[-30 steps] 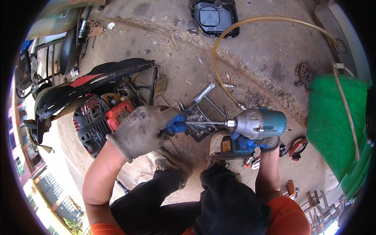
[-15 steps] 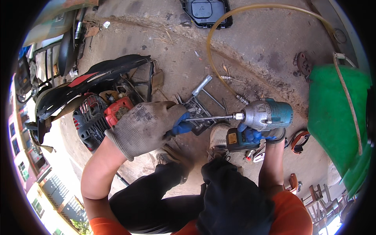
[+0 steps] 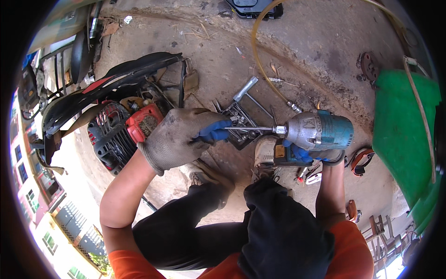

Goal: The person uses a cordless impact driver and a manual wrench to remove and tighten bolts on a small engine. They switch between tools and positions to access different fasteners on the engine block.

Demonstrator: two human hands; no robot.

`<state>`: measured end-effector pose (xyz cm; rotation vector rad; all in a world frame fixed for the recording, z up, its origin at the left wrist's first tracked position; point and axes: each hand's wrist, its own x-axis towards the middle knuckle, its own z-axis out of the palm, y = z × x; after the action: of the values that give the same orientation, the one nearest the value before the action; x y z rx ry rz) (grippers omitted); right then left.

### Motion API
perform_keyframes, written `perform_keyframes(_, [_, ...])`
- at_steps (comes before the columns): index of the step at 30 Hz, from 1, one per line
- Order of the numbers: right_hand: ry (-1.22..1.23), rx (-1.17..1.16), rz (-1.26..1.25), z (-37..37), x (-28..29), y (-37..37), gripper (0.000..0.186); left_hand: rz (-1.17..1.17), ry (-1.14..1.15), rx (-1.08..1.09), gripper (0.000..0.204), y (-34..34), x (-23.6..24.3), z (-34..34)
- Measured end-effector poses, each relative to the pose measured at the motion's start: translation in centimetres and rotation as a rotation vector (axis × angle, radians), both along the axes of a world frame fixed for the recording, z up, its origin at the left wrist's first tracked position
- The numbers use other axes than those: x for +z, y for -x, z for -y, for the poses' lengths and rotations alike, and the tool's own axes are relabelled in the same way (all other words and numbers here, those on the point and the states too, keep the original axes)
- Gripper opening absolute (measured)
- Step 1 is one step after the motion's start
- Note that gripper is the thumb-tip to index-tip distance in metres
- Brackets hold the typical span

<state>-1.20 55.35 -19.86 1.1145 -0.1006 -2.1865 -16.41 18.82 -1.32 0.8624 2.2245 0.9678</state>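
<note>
In a grey and blue work glove, my left hand (image 3: pixel 188 135) is closed round the end of a long metal bit (image 3: pixel 253 128). The bit's other end sits in the chuck of a teal and silver cordless impact wrench (image 3: pixel 318 130), level in front of me. My gloved right hand (image 3: pixel 309 153) grips the wrench's handle from below, fingers wrapped round it above the battery. Left of my left hand lies a red and black engine-powered backpack machine (image 3: pixel 125 125). Behind the bit, a tray of metal tools (image 3: pixel 239 118) rests on the ground, partly hidden by the bit and my glove.
A yellowish hose (image 3: pixel 258 53) curves across the concrete. On the right stands a green sheet-like thing (image 3: pixel 404 125) with a stick against it. A black plastic case (image 3: pixel 255 7) lies at the far edge; an orange-brown ring-shaped part (image 3: pixel 361 162) is near my right wrist.
The wrench and my right hand have shifted slightly right. My left hand has turned a little and stays on the bit's end. The whole view has moved slightly.
</note>
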Motion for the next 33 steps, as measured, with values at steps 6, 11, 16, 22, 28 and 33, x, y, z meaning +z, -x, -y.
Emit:
perform_keyframes(6, [-0.565, 0.173, -0.736, 4.1, 5.2, 1.5, 0.053, 0.872, -0.273, 0.603, 0.023, 1.4, 0.8, -1.1])
perform_keyframes(11, [-0.982, 0.164, -0.891, 7.5, 6.8, 0.8, 0.057, 1.074, -1.107, 0.8, 0.025, 0.8, -3.7, -4.7])
perform_keyframes(16, [-0.968, 0.077, -0.73, 8.8, 8.9, 1.2, 0.059, 1.019, -1.172, 0.878, 0.02, 0.4, -5.9, -7.7])
perform_keyframes(22, [-1.115, -0.073, -0.733, 8.7, 8.8, 0.9, 0.049, 1.107, -1.064, 0.919, 0.027, 4.1, -7.7, -16.0])
perform_keyframes(28, [-0.85, -0.356, -0.638, 5.9, 7.3, 3.6, 0.038, 1.278, -0.897, 0.829, 0.033, 7.9, -9.8, -22.4])
perform_keyframes(33, [-0.821, -0.432, -0.569, 6.9, 5.8, 4.9, 0.034, 1.171, -0.759, 0.848, 0.034, 8.1, -9.8, -23.4])
